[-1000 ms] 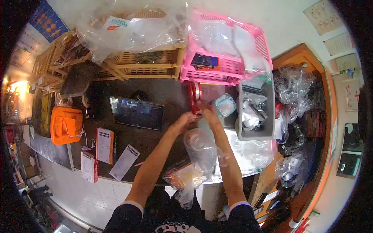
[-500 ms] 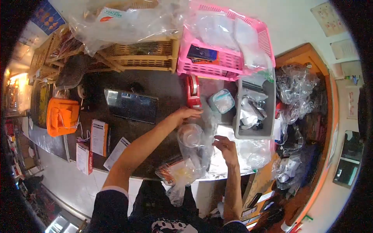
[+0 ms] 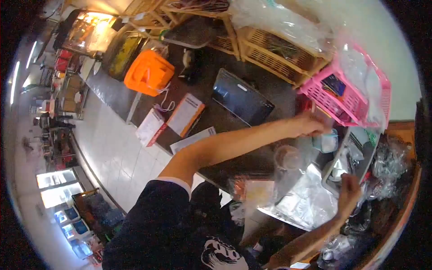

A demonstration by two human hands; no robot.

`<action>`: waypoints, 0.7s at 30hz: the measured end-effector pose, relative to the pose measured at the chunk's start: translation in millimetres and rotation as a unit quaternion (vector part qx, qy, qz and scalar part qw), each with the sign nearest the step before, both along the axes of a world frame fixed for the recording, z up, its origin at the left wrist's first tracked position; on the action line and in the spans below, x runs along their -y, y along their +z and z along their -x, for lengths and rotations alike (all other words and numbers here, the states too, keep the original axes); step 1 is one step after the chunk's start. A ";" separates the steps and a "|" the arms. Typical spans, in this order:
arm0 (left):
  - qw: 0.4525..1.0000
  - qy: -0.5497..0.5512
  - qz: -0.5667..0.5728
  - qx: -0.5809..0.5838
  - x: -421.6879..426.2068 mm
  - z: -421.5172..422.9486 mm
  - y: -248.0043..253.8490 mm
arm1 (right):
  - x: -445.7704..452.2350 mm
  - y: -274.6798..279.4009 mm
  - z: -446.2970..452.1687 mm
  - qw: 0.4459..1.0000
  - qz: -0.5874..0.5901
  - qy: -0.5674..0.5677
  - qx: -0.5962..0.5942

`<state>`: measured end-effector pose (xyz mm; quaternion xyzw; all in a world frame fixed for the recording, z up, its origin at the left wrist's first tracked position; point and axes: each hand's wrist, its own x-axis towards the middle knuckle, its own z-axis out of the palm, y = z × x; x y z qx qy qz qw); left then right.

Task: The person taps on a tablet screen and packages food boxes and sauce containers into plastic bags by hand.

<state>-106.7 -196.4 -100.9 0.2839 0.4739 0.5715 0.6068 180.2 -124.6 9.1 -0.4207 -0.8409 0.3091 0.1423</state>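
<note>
1. Fingers of your left hand (image 3: 308, 125) are half-curled and blurred; whether they grip anything, you cannot tell.
2. Your right hand (image 3: 350, 192) is loosely bunched beside the gray bin (image 3: 330, 183); any hold is unclear.
3. Your left hand partly hides the red tape dispenser (image 3: 304, 104); nearer you lies a bagged clear cup (image 3: 288, 157).
4. Clear container (image 3: 328, 141) and pink basket (image 3: 317, 90) crowd the far side.
5. Your dark tabletop (image 3: 202, 90) meets pale floor tiles (image 3: 121, 157) leftward.

Dark counter (image 3: 220, 120) with orange tub (image 3: 149, 74), black screen (image 3: 240, 98), white boxes (image 3: 185, 114), clear plastic bag (image 3: 288, 174) and grey tray (image 3: 330, 184).
</note>
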 end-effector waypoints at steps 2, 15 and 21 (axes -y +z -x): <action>0.987 0.126 -0.099 -0.015 46.0 32.3 93.0 | 43.7 68.7 36.4 0.998 -0.049 -0.003 0.049; 0.755 0.248 0.139 -0.591 386.4 93.5 -116.6 | 336.6 -187.1 199.0 0.986 0.111 0.060 0.108; 0.626 -0.005 0.291 -0.723 381.7 101.7 -159.6 | 364.6 -260.8 231.2 0.957 0.032 0.019 0.287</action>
